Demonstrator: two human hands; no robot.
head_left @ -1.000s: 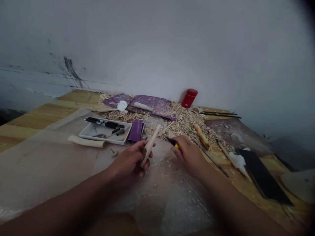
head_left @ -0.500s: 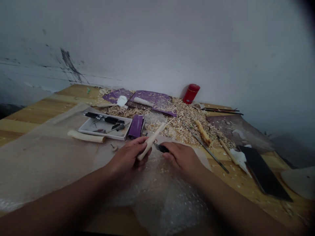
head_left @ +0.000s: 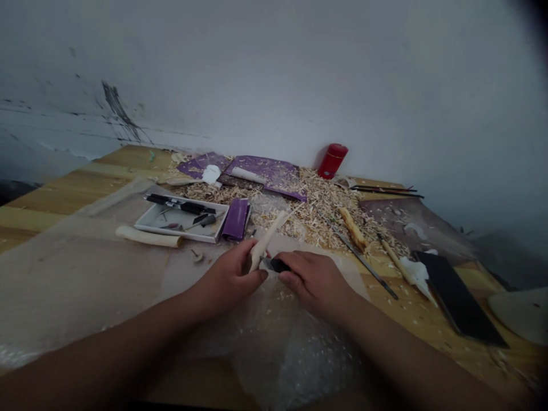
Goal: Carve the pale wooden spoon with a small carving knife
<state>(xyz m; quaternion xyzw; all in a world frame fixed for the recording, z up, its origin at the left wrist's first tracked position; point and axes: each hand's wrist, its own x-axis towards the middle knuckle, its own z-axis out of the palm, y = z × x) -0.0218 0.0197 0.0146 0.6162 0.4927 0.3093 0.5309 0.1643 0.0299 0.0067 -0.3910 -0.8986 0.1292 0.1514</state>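
My left hand (head_left: pixel 233 277) is closed round the lower part of a pale carved wooden piece (head_left: pixel 266 238), whose thin end points up and away to the right. My left thumb lies near its lower end. In my right hand (head_left: pixel 314 279) is a carving knife (head_left: pixel 278 265) with a black handle. Its short blade points left and meets the wood close to my left thumb; whether it is cutting I cannot tell. Below both hands lies a sheet of clear bubble wrap (head_left: pixel 299 354) on the wooden table.
A white tray (head_left: pixel 148 221) of tools and a purple folded packet (head_left: pixel 235 220) stand left of centre. Wood shavings (head_left: pixel 329 211) are heaped behind, near a red canister (head_left: pixel 333 161). A metal file (head_left: pixel 370 267) and a black flat slab (head_left: pixel 460 299) lie right.
My left thumb has come down from the top of the wood to its lower end, beside the blade. The knife has moved slightly down and left along the piece.
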